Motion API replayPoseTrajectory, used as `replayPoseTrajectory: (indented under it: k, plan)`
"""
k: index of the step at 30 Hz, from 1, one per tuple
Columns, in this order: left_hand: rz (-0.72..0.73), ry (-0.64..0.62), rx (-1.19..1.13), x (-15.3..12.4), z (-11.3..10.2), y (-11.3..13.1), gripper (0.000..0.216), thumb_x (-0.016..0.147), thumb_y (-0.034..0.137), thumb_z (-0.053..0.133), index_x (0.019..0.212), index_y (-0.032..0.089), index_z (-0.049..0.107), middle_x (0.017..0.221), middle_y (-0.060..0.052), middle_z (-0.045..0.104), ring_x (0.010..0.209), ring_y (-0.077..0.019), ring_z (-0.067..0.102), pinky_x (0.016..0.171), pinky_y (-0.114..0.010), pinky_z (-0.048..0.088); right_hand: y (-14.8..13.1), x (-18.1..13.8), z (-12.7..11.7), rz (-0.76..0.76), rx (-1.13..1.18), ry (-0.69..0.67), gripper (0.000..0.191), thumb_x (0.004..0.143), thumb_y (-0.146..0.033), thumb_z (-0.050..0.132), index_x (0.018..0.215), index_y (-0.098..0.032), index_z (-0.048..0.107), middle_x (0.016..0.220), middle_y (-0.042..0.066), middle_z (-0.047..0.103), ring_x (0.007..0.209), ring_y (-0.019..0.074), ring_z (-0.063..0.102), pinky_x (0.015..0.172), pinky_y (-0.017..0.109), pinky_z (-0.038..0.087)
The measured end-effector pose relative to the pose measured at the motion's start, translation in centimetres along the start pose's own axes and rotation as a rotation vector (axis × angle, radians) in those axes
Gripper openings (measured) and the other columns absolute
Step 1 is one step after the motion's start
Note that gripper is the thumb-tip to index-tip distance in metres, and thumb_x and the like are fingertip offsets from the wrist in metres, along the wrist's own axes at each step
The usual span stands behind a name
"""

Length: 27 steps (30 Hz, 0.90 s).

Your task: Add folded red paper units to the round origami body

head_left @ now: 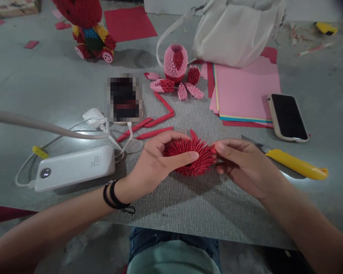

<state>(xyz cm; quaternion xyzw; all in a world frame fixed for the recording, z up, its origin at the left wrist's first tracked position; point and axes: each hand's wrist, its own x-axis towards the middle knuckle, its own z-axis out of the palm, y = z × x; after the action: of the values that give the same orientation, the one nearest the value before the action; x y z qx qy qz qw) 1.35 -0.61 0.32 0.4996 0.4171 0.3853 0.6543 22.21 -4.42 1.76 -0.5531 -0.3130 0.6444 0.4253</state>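
Observation:
A round, spiky ring of folded red paper pieces (193,152) is just above the grey table, near its front edge. My left hand (162,158) grips it from the left, thumb across the top and fingers round the far side. At its right edge my right hand (240,160) pinches a small red folded paper piece (213,149) between thumb and forefinger; whether the piece is joined to the ring I cannot tell. Beyond my left hand lie chains of stacked red paper pieces (156,132). A yellow-handled utility knife (297,163) rests to the right of my right hand.
A white power bank (76,167) with cables and a blurred phone (124,99) lie left. Behind stand a pink-and-red paper vase (175,62), a paper bear figure (93,34) and a white bag (234,34). Paper sheets (246,87) and another phone (288,117) lie right.

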Motion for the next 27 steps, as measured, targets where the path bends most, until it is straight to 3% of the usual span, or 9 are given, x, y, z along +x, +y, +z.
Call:
replayPoseTrajectory:
  k: [7, 13, 19, 27]
  plan:
    - [0.040, 0.008, 0.104, 0.0, -0.1, 0.2, 0.032, 0.072, 0.034, 0.093, 0.097, 0.023, 0.077, 0.091, 0.001, 0.077, 0.080, -0.0154, 0.068, 0.071, -0.025, 0.056, 0.5, -0.2, -0.1, -0.122, -0.073, 0.029, 0.018, 0.077, -0.042, 0.090, 0.079, -0.026, 0.082, 0.076, 0.001, 0.076, 0.066, 0.0132, 0.068, 0.052, 0.020, 0.056]
    - [0.045, 0.031, 0.146, 0.0, -0.1, 0.0, 0.032, 0.072, 0.034, 0.092, 0.098, 0.022, 0.077, 0.088, 0.000, 0.075, 0.076, -0.0150, 0.067, 0.068, -0.026, 0.055, 0.9, -0.7, 0.7, -0.298, -0.320, 0.103, 0.013, 0.083, -0.036, 0.086, 0.080, -0.025, 0.079, 0.072, -0.002, 0.073, 0.054, 0.0097, 0.065, 0.051, 0.020, 0.054]
    - [0.056, -0.071, 0.161, 0.0, -0.1, 0.3, 0.040, 0.074, 0.030, 0.090, 0.108, 0.020, 0.072, 0.098, -0.002, 0.077, 0.083, -0.0164, 0.070, 0.075, -0.028, 0.058, 0.6, -0.9, 1.1, -0.452, -0.482, 0.191, 0.015, 0.087, -0.036, 0.082, 0.077, -0.025, 0.079, 0.066, -0.002, 0.073, 0.056, 0.0097, 0.064, 0.051, 0.019, 0.050]
    - [0.095, 0.004, 0.260, -0.4, 0.2, 0.6, 0.036, 0.074, 0.030, 0.090, 0.104, 0.020, 0.073, 0.093, -0.001, 0.078, 0.078, -0.0162, 0.071, 0.068, -0.027, 0.057, 1.7, -1.1, 1.5, -0.559, -0.583, 0.231, 0.015, 0.090, -0.034, 0.079, 0.079, -0.025, 0.075, 0.076, -0.001, 0.075, 0.065, 0.0118, 0.067, 0.053, 0.019, 0.053]
